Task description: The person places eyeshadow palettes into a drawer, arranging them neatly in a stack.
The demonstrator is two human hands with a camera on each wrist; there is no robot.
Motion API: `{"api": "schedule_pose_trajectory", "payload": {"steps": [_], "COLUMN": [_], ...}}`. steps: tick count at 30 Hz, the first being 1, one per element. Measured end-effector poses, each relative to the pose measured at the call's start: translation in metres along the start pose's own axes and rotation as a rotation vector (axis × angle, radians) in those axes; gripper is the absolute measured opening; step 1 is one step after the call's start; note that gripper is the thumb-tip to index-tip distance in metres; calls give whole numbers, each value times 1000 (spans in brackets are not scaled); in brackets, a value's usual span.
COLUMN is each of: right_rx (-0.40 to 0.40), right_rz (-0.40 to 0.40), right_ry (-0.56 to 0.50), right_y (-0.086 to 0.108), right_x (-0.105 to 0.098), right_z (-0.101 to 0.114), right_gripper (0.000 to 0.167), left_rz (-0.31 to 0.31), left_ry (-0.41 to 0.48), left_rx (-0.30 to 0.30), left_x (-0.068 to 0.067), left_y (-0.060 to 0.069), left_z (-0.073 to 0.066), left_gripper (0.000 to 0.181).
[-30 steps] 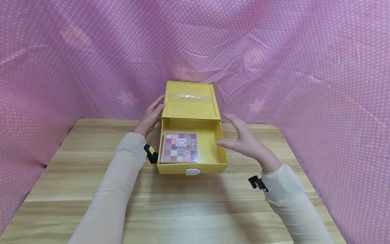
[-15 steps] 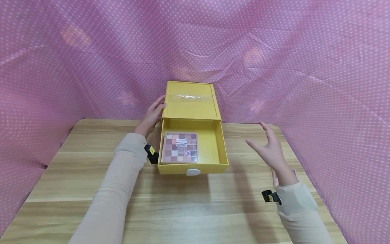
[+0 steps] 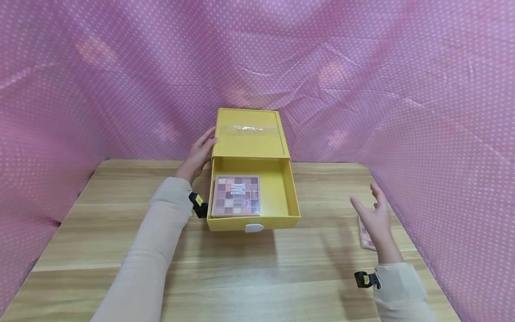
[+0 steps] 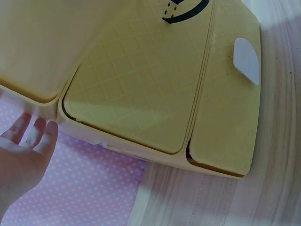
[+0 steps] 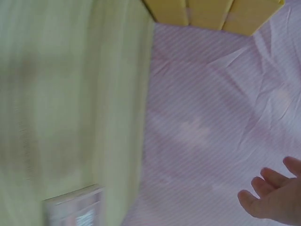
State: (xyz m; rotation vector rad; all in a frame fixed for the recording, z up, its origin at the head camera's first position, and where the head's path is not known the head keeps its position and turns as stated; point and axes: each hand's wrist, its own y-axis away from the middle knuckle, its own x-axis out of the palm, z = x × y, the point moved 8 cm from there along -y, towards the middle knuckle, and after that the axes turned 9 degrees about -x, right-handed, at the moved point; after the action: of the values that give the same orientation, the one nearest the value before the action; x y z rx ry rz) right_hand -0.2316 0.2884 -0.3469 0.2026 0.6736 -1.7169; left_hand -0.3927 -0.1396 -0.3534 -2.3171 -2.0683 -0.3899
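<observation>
A yellow drawer box (image 3: 251, 145) has its top drawer (image 3: 281, 222) pulled out. Inside the drawer, at its left, lies a pink palette (image 3: 236, 196) with many small squares. My left hand (image 3: 197, 156) rests with its fingers against the box's left side; in the left wrist view the fingertips of that hand (image 4: 28, 155) touch the box's edge. Over the table's right side hovers my right hand (image 3: 377, 219), thumb and fingers spread, holding nothing. Partly behind it a second palette (image 3: 365, 237) lies on the table, also visible in the right wrist view as a palette (image 5: 77, 209).
The wooden table (image 3: 241, 277) has a pink dotted cloth (image 3: 342, 89) behind it and at both sides. A white handle (image 3: 254, 228) sticks out from the drawer's front. In the left wrist view, more drawer fronts (image 4: 141, 84) show below.
My right hand has moved right and toward the near side, away from the drawer to the second palette, which has come into view. My left hand has stayed on the box.
</observation>
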Motion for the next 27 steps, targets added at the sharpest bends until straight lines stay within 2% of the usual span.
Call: {"api": "schedule_pose_trajectory", "payload": {"steps": [8,14,18,22,27], "right_rx": [160,181,215,274,384], "right_rz": [-141,-254,-328,-350,-288], "right_ry": [13,96,116,185,309], "right_y": [26,40,47,54,65], "right_x": [-12,-21,-27,-31,-30], "right_z": [-48,-72,-84,-95,-114], "right_gripper": [74,73,74,80,93], "left_rz": [5,15,10,8,12], "left_ry": [-4,-15,-16,-23,-20], "left_rx": [4,1,2,6,12], "left_x": [-1,1,0,-1,-1], "left_y": [-2,-2,-2,-3,-4], "left_z": [0,-1,-1,-1,-1], "left_gripper": [50,50,50,50,50]}}
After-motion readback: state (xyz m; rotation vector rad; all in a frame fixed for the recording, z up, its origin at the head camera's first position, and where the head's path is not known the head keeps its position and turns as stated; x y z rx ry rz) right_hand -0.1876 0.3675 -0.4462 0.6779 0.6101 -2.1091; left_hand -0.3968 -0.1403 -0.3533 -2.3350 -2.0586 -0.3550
